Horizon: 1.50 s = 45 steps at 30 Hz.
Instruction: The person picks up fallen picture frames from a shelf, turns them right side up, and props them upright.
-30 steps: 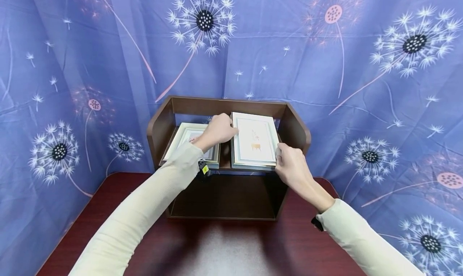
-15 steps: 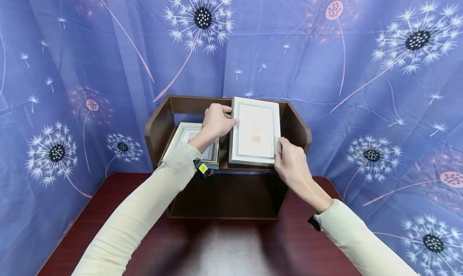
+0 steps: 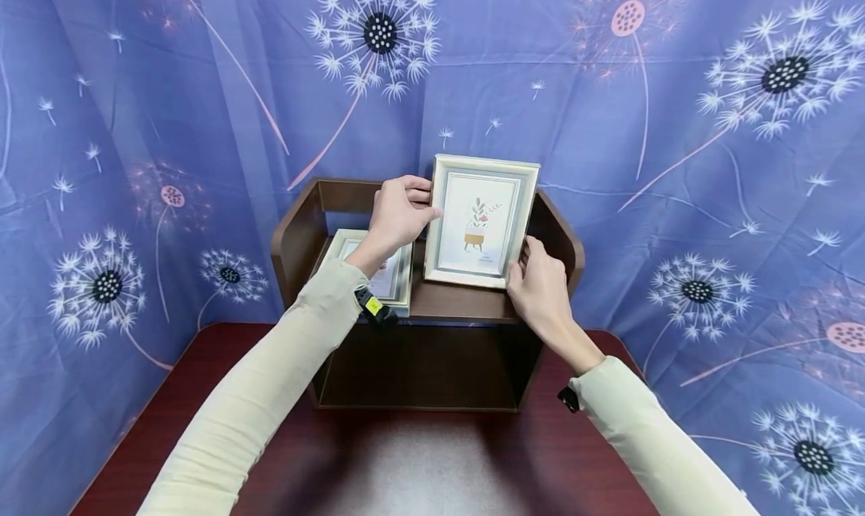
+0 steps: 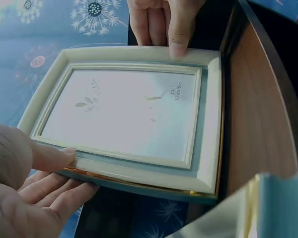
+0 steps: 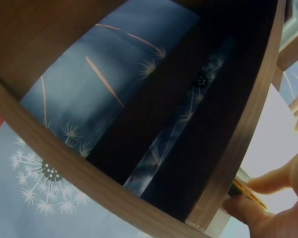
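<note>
A cream and pale blue picture frame (image 3: 483,219) with a potted-plant print leans upright on the right half of the brown shelf's upper board (image 3: 449,300). My left hand (image 3: 404,212) pinches its left side, thumb on the front and fingers behind, as the left wrist view shows. At the lower right edge, my right hand (image 3: 543,282) grips the frame with thumb and fingers; in the right wrist view this hand (image 5: 283,198) pinches the corner beside the shelf board. Another picture frame (image 3: 403,279) lies flat on the left half, partly hidden under my left forearm.
The brown shelf (image 3: 290,253) has raised side panels and a back rail, with an open lower compartment (image 3: 419,369). It stands on a dark red table (image 3: 419,463). A blue dandelion-print curtain (image 3: 486,88) hangs close behind and on both sides.
The right picture frame has gone from lying nearly flat to tilted upright, its top rising above the back rail. Both hands have moved up with it, and its print now shows clearly.
</note>
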Each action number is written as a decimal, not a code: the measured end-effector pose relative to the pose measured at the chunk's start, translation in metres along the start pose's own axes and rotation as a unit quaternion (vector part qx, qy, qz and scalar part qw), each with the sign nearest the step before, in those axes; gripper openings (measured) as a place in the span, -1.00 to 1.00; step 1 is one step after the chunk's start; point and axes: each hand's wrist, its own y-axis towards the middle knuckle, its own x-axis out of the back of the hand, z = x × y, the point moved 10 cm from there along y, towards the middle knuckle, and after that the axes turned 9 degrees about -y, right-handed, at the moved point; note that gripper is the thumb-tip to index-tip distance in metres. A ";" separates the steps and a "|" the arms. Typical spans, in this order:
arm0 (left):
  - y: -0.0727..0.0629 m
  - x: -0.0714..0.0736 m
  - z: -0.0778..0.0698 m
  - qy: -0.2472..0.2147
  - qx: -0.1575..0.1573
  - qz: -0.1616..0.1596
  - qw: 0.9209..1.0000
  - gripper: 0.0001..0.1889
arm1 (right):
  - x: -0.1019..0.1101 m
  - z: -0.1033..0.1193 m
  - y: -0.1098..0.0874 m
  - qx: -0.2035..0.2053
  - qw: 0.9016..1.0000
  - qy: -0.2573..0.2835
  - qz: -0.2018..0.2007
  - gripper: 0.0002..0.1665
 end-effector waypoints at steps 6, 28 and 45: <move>-0.011 0.002 -0.007 -0.013 -0.038 0.013 0.999 -0.57 | 0.002 -0.001 -0.002 -0.001 1.000 0.005 -0.007 -0.49; -0.033 0.003 -0.006 -0.019 -0.094 0.011 0.995 -0.64 | -0.003 -0.003 -0.018 0.017 1.000 -0.010 -0.007 -0.55; -0.020 0.006 -0.002 -0.029 -0.071 -0.002 0.997 -0.64 | 0.003 0.004 -0.030 0.007 0.999 0.036 -0.011 -0.49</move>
